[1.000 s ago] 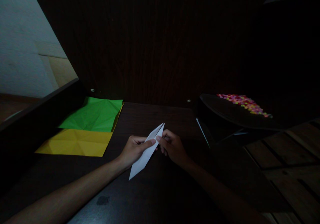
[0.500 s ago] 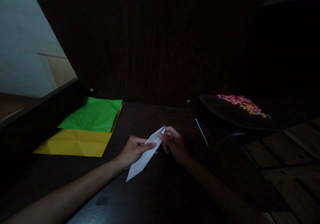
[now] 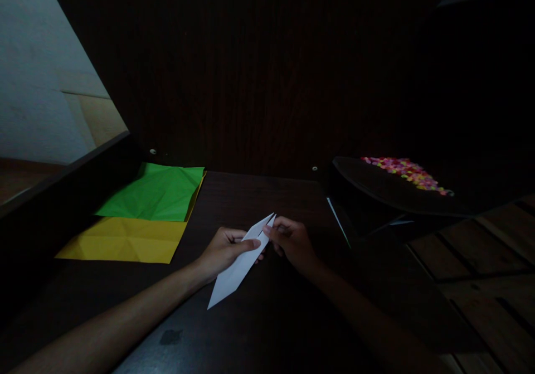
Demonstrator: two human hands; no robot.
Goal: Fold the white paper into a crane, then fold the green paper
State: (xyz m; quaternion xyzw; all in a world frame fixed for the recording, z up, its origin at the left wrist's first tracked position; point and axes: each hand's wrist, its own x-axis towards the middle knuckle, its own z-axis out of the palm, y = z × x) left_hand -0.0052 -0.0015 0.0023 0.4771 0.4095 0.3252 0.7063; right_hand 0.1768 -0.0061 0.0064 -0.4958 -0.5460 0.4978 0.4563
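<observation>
Filling most of the view is a tall dark wooden wall point(image 3: 259, 67) that stands at the back of a dark table point(image 3: 259, 329). It is very dim here. Off to the left, past a dark slanted edge, a pale wall point(image 3: 29, 84) and a bit of light brown floor point(image 3: 98, 120) show. On the right, lower down, there are wooden floor boards point(image 3: 480, 262).

A big black tray point(image 3: 376, 190) sits at the right side of the table. At its far end lies a pile of tiny bright beads point(image 3: 407, 173), pink, yellow and orange. They are too small to see one by one.

On the left side of the table lie two sheets of paper. The green sheet point(image 3: 156, 193) lies on top of the far part of the yellow sheet point(image 3: 121, 240). Both have fold lines in them. They are well apart from the hands.

In the middle, just over the table, two bare arms reach in. The left hand point(image 3: 223, 249) pinches the folded white paper point(image 3: 236, 271) with its thumb on top and the other fingers curled under. The right hand point(image 3: 292, 240) pinches the top tip of the same paper between thumb and fingers. The white paper is long and pointed at both ends. It leans, with its low tip near the table and its high tip between the hands.
</observation>
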